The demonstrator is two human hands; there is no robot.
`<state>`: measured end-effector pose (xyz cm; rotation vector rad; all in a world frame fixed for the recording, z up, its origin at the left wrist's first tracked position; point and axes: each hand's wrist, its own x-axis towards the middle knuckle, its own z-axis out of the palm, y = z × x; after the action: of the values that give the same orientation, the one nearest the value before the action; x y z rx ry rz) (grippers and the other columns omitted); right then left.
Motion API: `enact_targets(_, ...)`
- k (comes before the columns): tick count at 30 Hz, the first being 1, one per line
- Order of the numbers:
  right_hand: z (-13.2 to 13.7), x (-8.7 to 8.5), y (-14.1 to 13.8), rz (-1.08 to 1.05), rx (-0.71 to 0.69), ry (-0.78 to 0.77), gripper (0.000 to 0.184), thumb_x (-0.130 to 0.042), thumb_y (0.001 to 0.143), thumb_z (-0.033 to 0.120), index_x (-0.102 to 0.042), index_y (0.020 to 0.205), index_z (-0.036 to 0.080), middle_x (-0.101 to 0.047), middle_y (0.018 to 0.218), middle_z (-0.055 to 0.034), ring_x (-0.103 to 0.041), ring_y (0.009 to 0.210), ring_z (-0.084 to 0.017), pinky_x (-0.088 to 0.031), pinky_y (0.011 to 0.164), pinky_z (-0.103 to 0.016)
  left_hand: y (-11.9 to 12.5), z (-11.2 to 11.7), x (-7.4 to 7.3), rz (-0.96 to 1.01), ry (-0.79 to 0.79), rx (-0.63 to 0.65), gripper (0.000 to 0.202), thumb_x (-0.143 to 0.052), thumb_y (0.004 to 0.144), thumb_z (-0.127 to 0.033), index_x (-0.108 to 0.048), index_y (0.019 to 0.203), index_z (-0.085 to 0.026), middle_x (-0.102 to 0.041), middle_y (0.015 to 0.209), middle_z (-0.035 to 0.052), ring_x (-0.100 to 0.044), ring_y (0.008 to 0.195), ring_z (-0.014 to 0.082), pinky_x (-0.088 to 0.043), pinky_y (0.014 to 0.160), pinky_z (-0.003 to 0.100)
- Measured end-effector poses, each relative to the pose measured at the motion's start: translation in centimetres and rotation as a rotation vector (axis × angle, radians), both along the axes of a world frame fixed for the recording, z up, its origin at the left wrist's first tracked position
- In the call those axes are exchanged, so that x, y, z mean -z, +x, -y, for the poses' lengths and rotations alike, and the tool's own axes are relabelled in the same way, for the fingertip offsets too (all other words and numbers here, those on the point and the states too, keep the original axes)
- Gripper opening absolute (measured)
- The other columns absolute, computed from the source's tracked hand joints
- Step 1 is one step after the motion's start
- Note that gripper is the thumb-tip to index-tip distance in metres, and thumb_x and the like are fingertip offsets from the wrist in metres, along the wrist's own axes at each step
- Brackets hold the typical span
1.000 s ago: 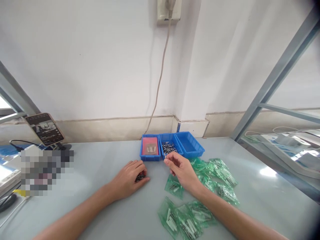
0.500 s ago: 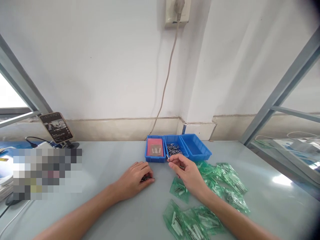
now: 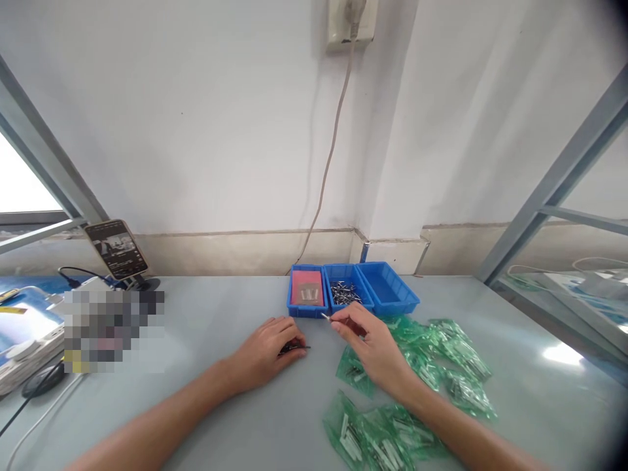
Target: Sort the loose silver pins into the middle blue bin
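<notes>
My left hand (image 3: 272, 347) rests on the grey tabletop, its fingers curled over several thin dark metal pins (image 3: 294, 350), one tip poking out past the thumb. Between thumb and forefinger, my right hand (image 3: 366, 333) pinches a small slim metal pin (image 3: 326, 316), just in front of the blue bins. Many similar dark and silvery pieces lie in the middle blue bin (image 3: 366, 294); their exact kind is too small to make out. Beneath and beside my right forearm are several green plastic bags (image 3: 456, 347) with metal and white parts inside.
The left blue bin (image 3: 289, 310) contains a red sheet and a small clear packet. The right blue bin (image 3: 392, 291) adjoins the middle one. A phone (image 3: 118, 248) stands at the back left, near cables and a black mouse (image 3: 44, 379). Metal frame posts flank the table.
The view has shifted slightly. The pin in my right hand has tilted and points out to the left. From under my left fingers a pin tip sticks out farther.
</notes>
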<state>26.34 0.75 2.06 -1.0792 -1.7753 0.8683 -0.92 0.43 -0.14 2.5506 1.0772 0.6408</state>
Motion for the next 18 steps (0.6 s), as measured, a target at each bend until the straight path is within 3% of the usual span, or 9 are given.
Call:
enact_targets(4,-0.24,-0.05,-0.27,-0.198,-0.073,-0.255,0.042,-0.063,0.100,0.065,-0.070,0.097,0.024,-0.062,0.080,-0.0004,-0.052,0.063,-0.017,-0.043,0.057,-0.030,0.01,-0.04,0.05,0.003,0.009,0.012,0.013,-0.059,0.112,-0.034,-0.065,0.111,-0.023,-0.069,0.106,0.0035,-0.064,0.096,0.0215,-0.049,0.090,0.037)
enact_targets(8,-0.57,-0.09,-0.31,-0.341,-0.014,-0.372,0.049,-0.069,0.092,0.071,-0.065,0.087,0.022,-0.057,0.070,0.0028,-0.047,0.056,-0.013,-0.038,0.052,-0.026,0.04,0.03,0.05,-0.020,0.047,0.001,0.013,-0.058,0.112,-0.034,-0.064,0.111,-0.023,-0.068,0.107,0.0042,-0.063,0.095,0.0217,-0.049,0.088,0.037)
enact_targets(12,-0.78,-0.38,-0.15,-0.399,0.088,-0.403,0.050,-0.073,0.089,0.071,-0.067,0.089,0.021,-0.056,0.069,0.0034,-0.044,0.053,-0.012,-0.035,0.050,-0.026,0.09,0.12,0.02,-0.073,0.105,-0.057,0.013,-0.062,0.110,-0.034,-0.062,0.108,-0.022,-0.067,0.106,0.0042,-0.062,0.094,0.0231,-0.047,0.086,0.038)
enact_targets(18,-0.96,-0.64,0.07,-0.313,0.090,-0.290,0.053,-0.063,0.097,0.070,-0.071,0.116,0.022,-0.064,0.079,-0.0004,-0.048,0.057,-0.015,-0.038,0.051,-0.028,0.28,0.09,0.08,-0.064,0.119,-0.110,0.018,-0.064,0.108,-0.036,-0.058,0.099,-0.021,-0.066,0.097,0.0023,-0.060,0.088,0.0225,-0.046,0.081,0.038)
